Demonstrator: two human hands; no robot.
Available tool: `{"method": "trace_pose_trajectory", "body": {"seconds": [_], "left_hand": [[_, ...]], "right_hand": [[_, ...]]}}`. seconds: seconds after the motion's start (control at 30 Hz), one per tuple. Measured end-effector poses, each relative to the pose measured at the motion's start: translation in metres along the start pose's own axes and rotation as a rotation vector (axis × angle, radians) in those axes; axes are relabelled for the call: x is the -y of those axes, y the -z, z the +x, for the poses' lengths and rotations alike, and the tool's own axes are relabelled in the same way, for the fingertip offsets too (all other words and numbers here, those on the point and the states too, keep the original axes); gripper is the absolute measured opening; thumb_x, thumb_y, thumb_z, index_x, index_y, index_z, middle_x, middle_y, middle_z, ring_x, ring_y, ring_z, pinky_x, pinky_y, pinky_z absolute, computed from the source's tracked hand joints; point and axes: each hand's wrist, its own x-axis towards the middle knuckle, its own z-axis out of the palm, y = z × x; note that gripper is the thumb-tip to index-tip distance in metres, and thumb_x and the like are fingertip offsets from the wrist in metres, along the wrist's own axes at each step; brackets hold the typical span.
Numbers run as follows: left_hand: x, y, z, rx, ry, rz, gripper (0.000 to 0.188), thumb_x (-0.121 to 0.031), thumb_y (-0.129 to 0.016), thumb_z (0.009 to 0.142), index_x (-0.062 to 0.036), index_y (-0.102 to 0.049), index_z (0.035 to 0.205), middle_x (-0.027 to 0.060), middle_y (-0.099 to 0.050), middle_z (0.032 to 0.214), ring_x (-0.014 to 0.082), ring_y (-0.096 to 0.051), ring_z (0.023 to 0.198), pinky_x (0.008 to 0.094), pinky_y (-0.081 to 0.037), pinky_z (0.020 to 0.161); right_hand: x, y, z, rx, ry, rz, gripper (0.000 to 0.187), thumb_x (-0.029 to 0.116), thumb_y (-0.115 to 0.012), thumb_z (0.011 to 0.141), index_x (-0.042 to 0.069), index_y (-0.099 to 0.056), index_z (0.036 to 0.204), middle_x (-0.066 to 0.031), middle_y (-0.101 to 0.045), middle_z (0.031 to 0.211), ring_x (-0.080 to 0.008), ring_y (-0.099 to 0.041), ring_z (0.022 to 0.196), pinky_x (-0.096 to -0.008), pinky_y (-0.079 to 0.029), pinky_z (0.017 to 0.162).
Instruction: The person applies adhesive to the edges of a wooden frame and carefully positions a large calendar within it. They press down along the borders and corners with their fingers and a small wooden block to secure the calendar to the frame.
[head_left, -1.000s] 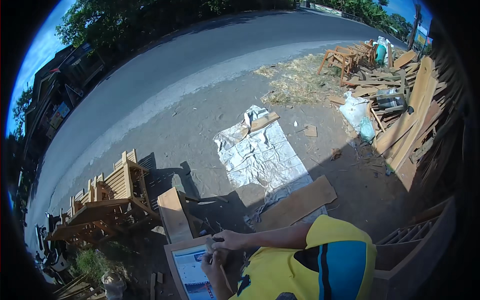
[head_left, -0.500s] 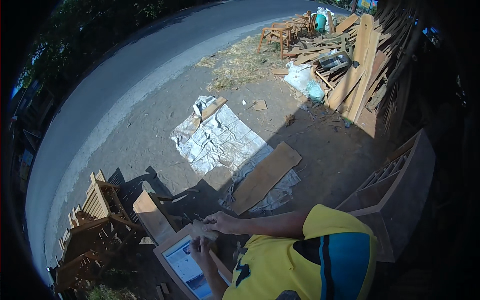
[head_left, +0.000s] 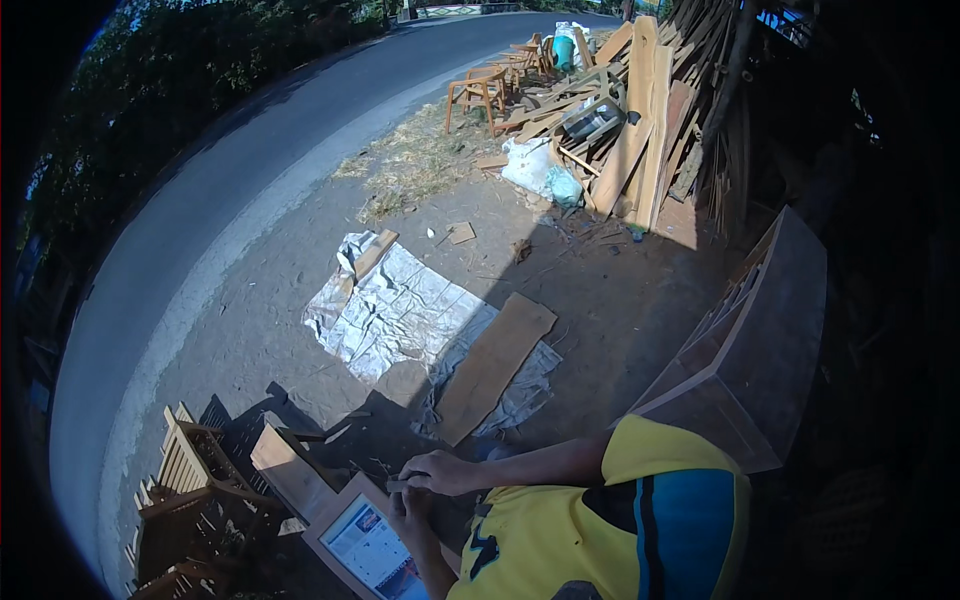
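- The view has swung to the right over the last second: the road now curves off at the upper left, and the lumber pile (head_left: 640, 120) and a stool frame (head_left: 478, 90) have come up into the top centre, while a tall wooden cabinet (head_left: 760, 340) has entered at the right. The person in the yellow and blue shirt (head_left: 610, 520) has barely shifted in that time.
- The right hand (head_left: 440, 472) stays curled over the top edge of the wooden frame (head_left: 340, 500), fingers bent and closed around a small dark piece that is too small to name; it looks pinched, not loose.
- The left hand (head_left: 412, 510) sits just below it, resting against the frame's right edge beside the printed panel (head_left: 370, 550); its fingers are folded under, and I cannot tell whether they grip anything.
- The frame stays at the bottom centre, propped at a tilt, touching a bare wooden block (head_left: 290, 465) on its left. A slatted chair (head_left: 190, 480) stands further left in shadow.
- On the ground ahead, a crumpled silver sheet (head_left: 400, 310) lies flat with a long plank (head_left: 492, 365) across its right part, well apart from both hands.
- Since the hands hold the same place on the frame across all three moments, the work looks like fine, steady fitting at that top edge.
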Motion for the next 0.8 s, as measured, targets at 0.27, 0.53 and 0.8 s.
{"method": "trace_pose_trajectory", "body": {"seconds": [0.27, 0.53, 0.8], "left_hand": [[0.012, -0.009, 0.026, -0.007, -0.009, 0.062, 0.033, -0.027, -0.055, 0.112, 0.0021, -0.063, 0.125, 0.0064, -0.071, 0.105, 0.0115, -0.068, 0.094, 0.0245, -0.055, 0.078], [-0.046, -0.119, 0.062, 0.055, -0.105, 0.137, 0.028, -0.021, -0.053, 0.112, 0.0042, -0.061, 0.123, 0.0084, -0.068, 0.105, 0.0138, -0.066, 0.093, 0.0254, -0.054, 0.078], [-0.016, -0.189, 0.131, 0.188, -0.222, 0.076, 0.019, -0.016, -0.062, 0.107, 0.0025, -0.067, 0.108, 0.0064, -0.067, 0.099, 0.0116, -0.063, 0.088, 0.0238, -0.052, 0.075]], "right_hand": [[-0.005, 0.033, 0.001, 0.034, 0.114, 0.006, 0.032, 0.024, -0.070, 0.095, 0.007, -0.070, 0.122, -0.0189, -0.071, 0.112, -0.0377, -0.069, 0.108, -0.0483, -0.054, 0.092], [-0.039, 0.114, 0.007, -0.208, 0.281, -0.148, 0.031, 0.023, -0.072, 0.095, 0.010, -0.070, 0.122, -0.0100, -0.064, 0.103, -0.0315, -0.068, 0.101, -0.0460, -0.056, 0.086], [-0.068, 0.201, -0.001, -0.277, 0.084, 0.076, 0.027, 0.025, -0.072, 0.097, 0.008, -0.069, 0.117, -0.0130, -0.071, 0.103, -0.0317, -0.072, 0.098, -0.0447, -0.056, 0.084]]}}
